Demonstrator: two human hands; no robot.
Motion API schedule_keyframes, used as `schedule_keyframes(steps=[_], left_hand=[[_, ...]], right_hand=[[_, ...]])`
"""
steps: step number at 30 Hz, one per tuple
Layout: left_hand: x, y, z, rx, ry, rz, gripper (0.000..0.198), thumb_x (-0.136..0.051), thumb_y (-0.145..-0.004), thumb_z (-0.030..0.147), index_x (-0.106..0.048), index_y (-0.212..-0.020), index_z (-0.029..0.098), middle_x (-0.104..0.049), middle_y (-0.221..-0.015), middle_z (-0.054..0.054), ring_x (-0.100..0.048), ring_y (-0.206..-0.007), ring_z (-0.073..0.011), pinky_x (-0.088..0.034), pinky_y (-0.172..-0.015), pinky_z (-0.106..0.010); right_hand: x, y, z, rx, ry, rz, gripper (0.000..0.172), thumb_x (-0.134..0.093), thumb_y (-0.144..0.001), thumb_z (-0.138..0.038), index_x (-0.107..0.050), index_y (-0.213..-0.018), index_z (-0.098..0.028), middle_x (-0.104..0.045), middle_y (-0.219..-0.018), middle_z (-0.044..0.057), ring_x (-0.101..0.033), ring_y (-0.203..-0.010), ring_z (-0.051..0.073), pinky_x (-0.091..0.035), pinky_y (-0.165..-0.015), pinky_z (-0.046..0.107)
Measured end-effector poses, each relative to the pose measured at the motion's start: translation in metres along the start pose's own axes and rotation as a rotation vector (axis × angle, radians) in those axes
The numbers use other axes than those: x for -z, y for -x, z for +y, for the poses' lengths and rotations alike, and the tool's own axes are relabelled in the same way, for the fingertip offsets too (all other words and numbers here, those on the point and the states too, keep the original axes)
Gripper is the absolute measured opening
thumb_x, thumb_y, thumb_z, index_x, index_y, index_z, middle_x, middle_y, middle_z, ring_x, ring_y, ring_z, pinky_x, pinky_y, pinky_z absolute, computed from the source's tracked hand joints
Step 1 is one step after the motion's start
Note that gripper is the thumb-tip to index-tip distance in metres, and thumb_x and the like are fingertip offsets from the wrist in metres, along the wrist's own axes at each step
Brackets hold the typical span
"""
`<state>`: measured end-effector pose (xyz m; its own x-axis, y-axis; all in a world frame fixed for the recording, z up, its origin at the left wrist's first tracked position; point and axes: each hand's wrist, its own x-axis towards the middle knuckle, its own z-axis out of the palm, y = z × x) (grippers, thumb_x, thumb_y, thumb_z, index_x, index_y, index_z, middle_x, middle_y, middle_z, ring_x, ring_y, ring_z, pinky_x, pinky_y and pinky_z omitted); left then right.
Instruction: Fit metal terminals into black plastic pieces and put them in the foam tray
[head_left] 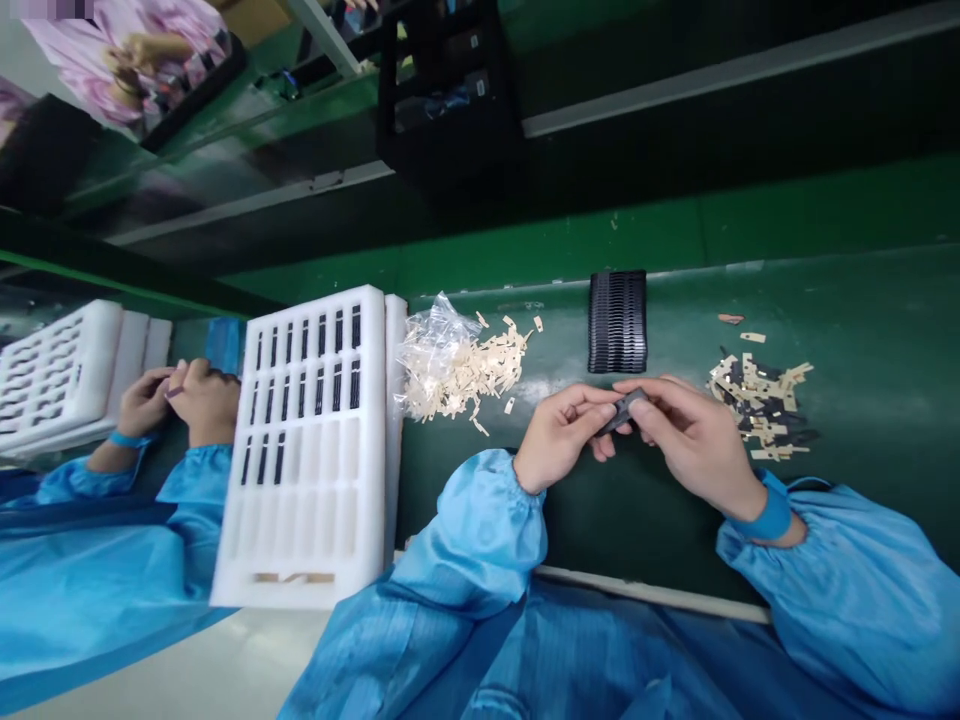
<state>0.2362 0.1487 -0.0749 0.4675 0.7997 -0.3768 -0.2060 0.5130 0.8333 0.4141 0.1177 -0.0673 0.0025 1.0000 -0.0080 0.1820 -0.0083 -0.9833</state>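
While both hands are meeting low over the green bench (862, 320), the left hand (559, 440) is pinching one end of a small dark part (624, 408) between thumb and fingertips. The right hand (690, 435) is pinching the other end, fingers curling over the top. The part is sitting between the two hands, just above the bench, near centre of view. Fingers are covering most of it, so I cannot tell its exact shape. A blue wristband (772, 520) is showing on the right wrist, and blue sleeves are covering both forearms.

Just beyond the hands, a stack of black parts (617, 320) is lying on the bench in a tight row. Right of the right hand, a mixed heap of beige and black scraps (761, 405) is lying near it, not touching. Beyond and left of the left hand, beige strips (491, 365) are spilling out of a clear plastic bag (431, 350).

Further left, a white foam tray (311, 520) is lying flat, with dark pieces filling its upper slot rows. Past that, a co-worker's hands (180, 400) are working close together on something small, beside a second foam tray (56, 370).
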Motion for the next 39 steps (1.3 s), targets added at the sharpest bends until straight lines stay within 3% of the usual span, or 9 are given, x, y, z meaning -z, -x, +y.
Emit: schedule_keyframes(steps=[7, 12, 18, 21, 24, 26, 29, 32, 39], left_hand=[[0.001, 0.0, -0.008, -0.15, -0.208, 0.062, 0.038, -0.069, -0.092, 0.046, -0.07, -0.111, 0.012, -0.075, -0.085, -0.005, -0.062, -0.056, -0.0069, -0.053, -0.055, -0.021], [0.004, -0.003, -0.009, -0.14, -0.222, 0.038, 0.045, -0.07, -0.091, 0.051, -0.07, -0.114, 0.012, -0.075, -0.085, -0.006, -0.061, -0.056, -0.0073, -0.052, -0.054, -0.021], [0.002, -0.004, -0.007, -0.102, -0.228, -0.058, 0.047, -0.068, -0.092, 0.053, -0.07, -0.115, 0.012, -0.076, -0.085, -0.006, -0.065, -0.059, -0.0094, -0.056, -0.058, -0.023], [0.006, -0.006, -0.01, -0.189, -0.386, 0.021, 0.041, -0.056, -0.1, 0.051, -0.072, -0.109, 0.015, -0.077, -0.086, -0.005, -0.067, -0.063, -0.0111, -0.057, -0.063, -0.025], [0.012, -0.012, -0.013, -0.475, -0.727, 0.281, 0.032, -0.052, -0.104, 0.043, -0.072, -0.106, 0.019, -0.077, -0.093, -0.005, -0.071, -0.08, -0.0145, -0.058, -0.08, -0.03], [0.016, -0.019, -0.013, -0.657, -0.996, 0.384, 0.024, -0.057, -0.102, 0.038, -0.071, -0.111, 0.02, -0.076, -0.102, -0.007, -0.069, -0.096, -0.0179, -0.055, -0.089, -0.034], [0.019, -0.032, -0.01, -0.75, -1.31, 0.358, 0.025, -0.063, -0.099, 0.035, -0.066, -0.118, 0.02, -0.069, -0.113, -0.01, -0.063, -0.105, -0.0221, -0.053, -0.092, -0.037], [0.019, -0.044, -0.007, -0.767, -1.442, 0.32, 0.02, -0.061, -0.099, 0.035, -0.065, -0.11, 0.018, -0.067, -0.109, -0.009, -0.061, -0.1, -0.0215, -0.051, -0.089, -0.035], [0.022, -0.044, -0.008, -0.915, -1.393, 0.301, 0.012, -0.059, -0.102, 0.031, -0.062, -0.097, 0.021, -0.075, -0.109, -0.005, -0.067, -0.094, -0.0186, -0.048, -0.084, -0.035]], right_hand=[[0.01, -0.01, 0.013, -0.157, -0.164, -0.073, 0.05, -0.043, -0.106, -0.055, -0.076, -0.112, -0.018, -0.063, -0.068, 0.002, -0.059, -0.061, 0.015, -0.048, -0.06, 0.029], [0.013, -0.011, 0.011, -0.135, 0.02, -0.064, 0.035, -0.068, -0.094, -0.053, -0.074, -0.107, -0.021, -0.059, -0.064, -0.002, -0.053, -0.055, 0.012, -0.043, -0.054, 0.025], [0.028, -0.012, 0.007, -0.23, 0.004, -0.148, 0.039, -0.061, -0.098, -0.057, -0.071, -0.094, -0.019, -0.061, -0.061, -0.001, -0.053, -0.048, 0.01, -0.041, -0.048, 0.023], [0.041, -0.018, 0.007, -0.315, -0.024, -0.188, 0.036, -0.071, -0.091, -0.054, -0.069, -0.085, -0.018, -0.061, -0.056, -0.001, -0.049, -0.043, 0.009, -0.038, -0.043, 0.021], [0.05, -0.025, 0.008, -0.263, -0.204, 0.104, 0.026, -0.073, -0.091, -0.047, -0.07, -0.089, -0.021, -0.06, -0.055, -0.003, -0.048, -0.042, 0.008, -0.039, -0.044, 0.02], [0.049, -0.028, 0.008, -0.194, -0.394, 0.288, 0.021, -0.071, -0.093, -0.043, -0.072, -0.103, -0.025, -0.071, -0.073, 0.0, -0.058, -0.051, 0.009, -0.048, -0.051, 0.022], [0.04, -0.028, 0.005, -0.264, -0.472, 0.194, 0.031, -0.072, -0.091, -0.041, -0.072, -0.117, -0.024, -0.077, -0.098, 0.006, -0.065, -0.062, 0.011, -0.054, -0.058, 0.025], [0.034, -0.026, 0.001, -0.332, -0.382, 0.075, 0.032, -0.074, -0.09, -0.041, -0.073, -0.114, -0.02, -0.074, -0.084, 0.005, -0.061, -0.054, 0.01, -0.049, -0.051, 0.024], [0.076, -0.033, 0.003, -0.155, -0.389, 0.43, 0.015, -0.071, -0.088, -0.033, -0.074, -0.097, -0.021, -0.061, -0.066, -0.002, -0.049, -0.047, 0.009, -0.039, -0.046, 0.024]])
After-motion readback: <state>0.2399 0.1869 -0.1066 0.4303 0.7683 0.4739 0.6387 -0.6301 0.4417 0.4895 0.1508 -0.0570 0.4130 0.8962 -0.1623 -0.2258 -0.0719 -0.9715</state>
